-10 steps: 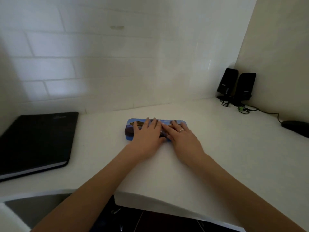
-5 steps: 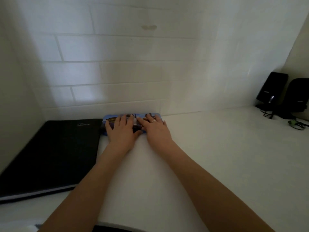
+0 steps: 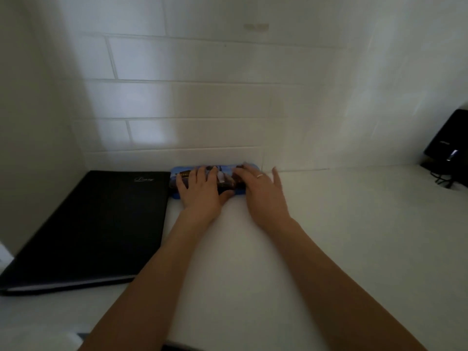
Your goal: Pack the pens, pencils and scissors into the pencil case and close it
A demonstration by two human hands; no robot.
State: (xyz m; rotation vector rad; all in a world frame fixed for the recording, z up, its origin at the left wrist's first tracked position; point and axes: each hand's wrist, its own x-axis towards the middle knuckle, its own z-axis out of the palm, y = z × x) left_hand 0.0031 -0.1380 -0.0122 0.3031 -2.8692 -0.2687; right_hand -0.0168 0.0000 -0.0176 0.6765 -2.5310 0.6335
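Observation:
A blue pencil case (image 3: 225, 179) with a printed picture on its lid lies shut on the white desk, right against the tiled wall. My left hand (image 3: 201, 191) rests flat on its left half, fingers spread. My right hand (image 3: 263, 191), with a ring on one finger, lies flat over its right end, fingers apart. Neither hand curls around the case. No pens, pencils or scissors are in view.
A black folder (image 3: 96, 226) lies flat just left of the case, nearly touching it. A black speaker (image 3: 448, 145) with cables stands at the far right by the wall. The white desk (image 3: 354, 224) stretches to the right, and its front edge runs near my elbows.
The case has slid away from me and to the left, up to the wall beside the folder. My right hand has shifted toward the case's right end, and the two hands are now apart.

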